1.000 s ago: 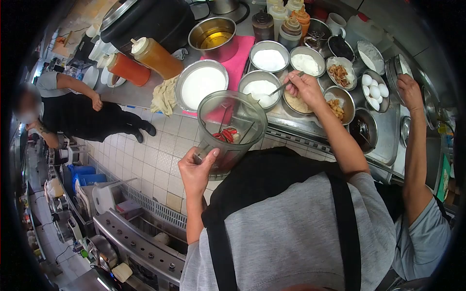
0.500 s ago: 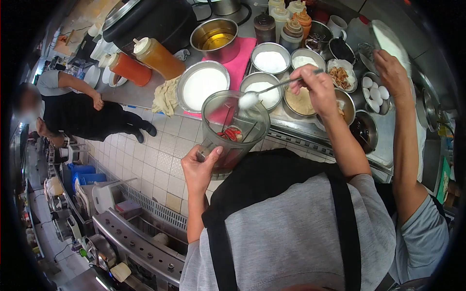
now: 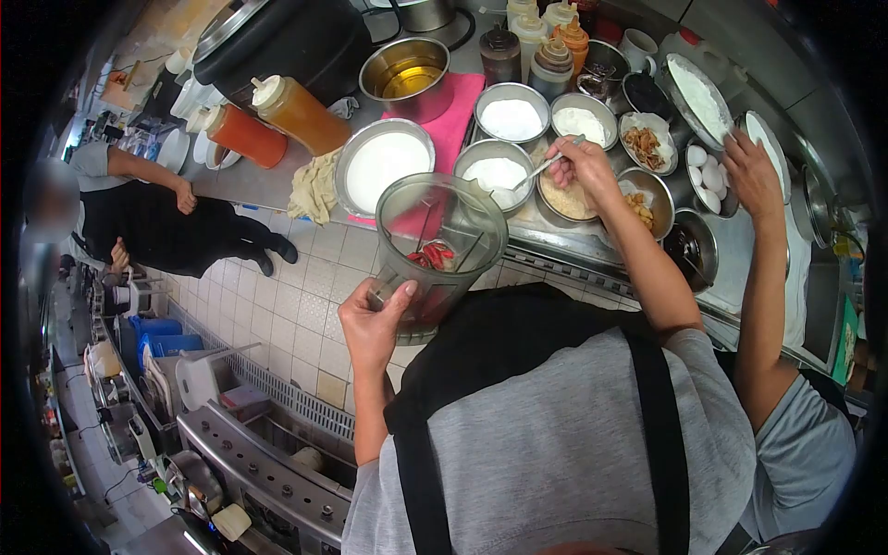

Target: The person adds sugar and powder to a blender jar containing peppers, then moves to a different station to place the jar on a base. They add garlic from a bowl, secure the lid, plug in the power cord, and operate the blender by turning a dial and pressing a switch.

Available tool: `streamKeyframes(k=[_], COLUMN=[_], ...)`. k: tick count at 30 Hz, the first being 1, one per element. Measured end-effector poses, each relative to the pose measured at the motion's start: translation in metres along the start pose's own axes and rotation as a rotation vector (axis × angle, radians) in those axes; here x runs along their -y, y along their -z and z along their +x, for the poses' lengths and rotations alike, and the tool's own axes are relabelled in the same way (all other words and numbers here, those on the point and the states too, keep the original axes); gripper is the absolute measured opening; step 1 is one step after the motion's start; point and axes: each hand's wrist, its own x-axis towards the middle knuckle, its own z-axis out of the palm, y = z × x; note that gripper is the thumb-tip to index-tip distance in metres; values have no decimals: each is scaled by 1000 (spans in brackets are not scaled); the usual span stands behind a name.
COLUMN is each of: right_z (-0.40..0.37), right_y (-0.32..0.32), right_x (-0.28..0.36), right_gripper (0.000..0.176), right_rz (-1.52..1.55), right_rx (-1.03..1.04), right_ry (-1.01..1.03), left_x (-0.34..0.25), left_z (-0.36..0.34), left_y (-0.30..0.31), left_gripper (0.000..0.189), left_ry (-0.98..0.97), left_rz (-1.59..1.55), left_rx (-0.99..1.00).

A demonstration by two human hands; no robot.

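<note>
My left hand (image 3: 372, 319) is closed around the handle of a see-through blender jar (image 3: 455, 287). Cut red chillies (image 3: 432, 255) lie inside it, with a pale piece beside them. Pinched in my right hand (image 3: 585, 166) is a long-handled metal spoon (image 3: 542, 169), its tip down in a bowl of white grains (image 3: 490, 173) just behind the jar. Below my right hand, and partly covered by it, stands a bowl of tan powder (image 3: 566, 199). A larger bowl of white liquid (image 3: 385, 170) is left of the grains.
More bowls stand rightward, including eggs (image 3: 709, 176) and brown fried bits (image 3: 645, 143). At far right a co-worker's hand (image 3: 754, 171) touches a dish of white powder (image 3: 768, 153). Squeeze bottles (image 3: 550, 65) line the back. Another person (image 3: 148, 217) stands at left.
The spoon, heaped with white and held over the jar before, has moved right and down into the white grains. The co-worker's white dish has been lowered, and a second one now shows.
</note>
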Motion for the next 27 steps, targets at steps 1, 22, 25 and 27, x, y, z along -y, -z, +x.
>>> streamKeyframes(k=[1, 22, 25, 27], right_z=[1, -98, -108, -109], right_y=[2, 9, 32, 36], right_x=[1, 62, 45, 27], right_gripper=[26, 27, 27, 27], right_rz=[28, -333, -589, -642], right_rx=[-41, -308, -469, -508], right_ry=[-5, 624, 540, 583], left_x=[2, -2, -8, -10], left_z=[0, 1, 3, 3], left_y=[1, -14, -18, -20], left_gripper=[18, 18, 19, 19], left_ry=[-4, -30, -24, -9], left_rz=[-2, 8, -2, 11], left_rx=[1, 120, 150, 162])
